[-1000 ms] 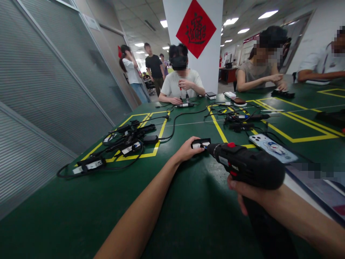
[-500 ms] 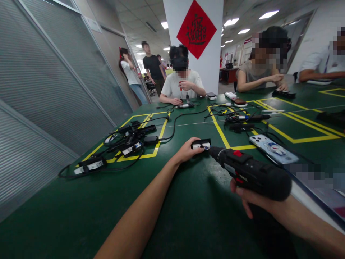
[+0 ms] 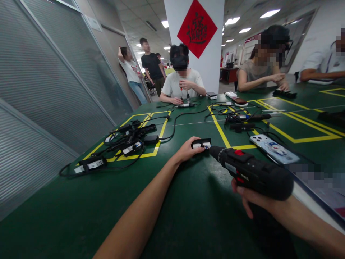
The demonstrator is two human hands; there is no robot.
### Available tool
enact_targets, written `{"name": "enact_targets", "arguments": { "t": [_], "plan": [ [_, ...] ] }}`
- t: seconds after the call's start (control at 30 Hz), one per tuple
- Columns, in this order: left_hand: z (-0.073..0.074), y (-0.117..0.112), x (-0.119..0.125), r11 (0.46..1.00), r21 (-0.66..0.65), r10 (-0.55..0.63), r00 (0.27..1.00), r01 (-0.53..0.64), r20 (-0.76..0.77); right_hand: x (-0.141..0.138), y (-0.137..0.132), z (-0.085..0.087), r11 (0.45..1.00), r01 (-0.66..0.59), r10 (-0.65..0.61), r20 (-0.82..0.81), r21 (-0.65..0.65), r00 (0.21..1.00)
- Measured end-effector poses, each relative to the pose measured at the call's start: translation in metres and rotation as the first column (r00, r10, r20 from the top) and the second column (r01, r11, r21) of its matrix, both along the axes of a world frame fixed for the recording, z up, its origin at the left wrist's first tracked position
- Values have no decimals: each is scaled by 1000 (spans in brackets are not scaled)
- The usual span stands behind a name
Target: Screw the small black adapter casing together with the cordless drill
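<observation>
My left hand point(image 3: 191, 149) is closed around the left end of a small black-and-white box-like part point(image 3: 201, 144) on the green table. In my right hand point(image 3: 249, 196) is a black cordless drill point(image 3: 250, 172) with red accents, gripped by its handle. The drill's chuck point(image 3: 215, 153) points left and reaches the right side of the part, close to my left fingertips. Whether its tip touches the part I cannot tell. My fingers hide much of the part's left end.
Black cables and adapters point(image 3: 132, 138) lie in a yellow-taped area at left. More cables and tools point(image 3: 242, 118) lie at right, near a phone point(image 3: 275, 148). Several people sit or stand around; one co-worker point(image 3: 184, 84) works across the green table point(image 3: 81, 212).
My hands, the drill and the part stay almost where they were; the drill has shifted very slightly right. In the background, a standing person has raised an arm to the head.
</observation>
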State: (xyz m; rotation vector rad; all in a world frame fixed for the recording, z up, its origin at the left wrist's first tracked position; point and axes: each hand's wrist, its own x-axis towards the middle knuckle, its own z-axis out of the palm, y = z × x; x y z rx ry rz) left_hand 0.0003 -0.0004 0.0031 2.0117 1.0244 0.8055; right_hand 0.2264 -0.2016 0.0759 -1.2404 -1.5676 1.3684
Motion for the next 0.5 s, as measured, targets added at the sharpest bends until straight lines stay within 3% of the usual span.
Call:
{"name": "enact_targets", "arguments": {
  "t": [0.1, 0.5],
  "plan": [
    [1, 0, 0, 1000, -9, 6, 1000, -6, -6, 1, 0, 1, 997, 0, 3, 34, -72, 999],
    [1, -2, 1, 999, -39, -7, 1000, 7, 3, 2, -2, 1, 997, 12, -14, -20, -75, 1000]
  ]
}}
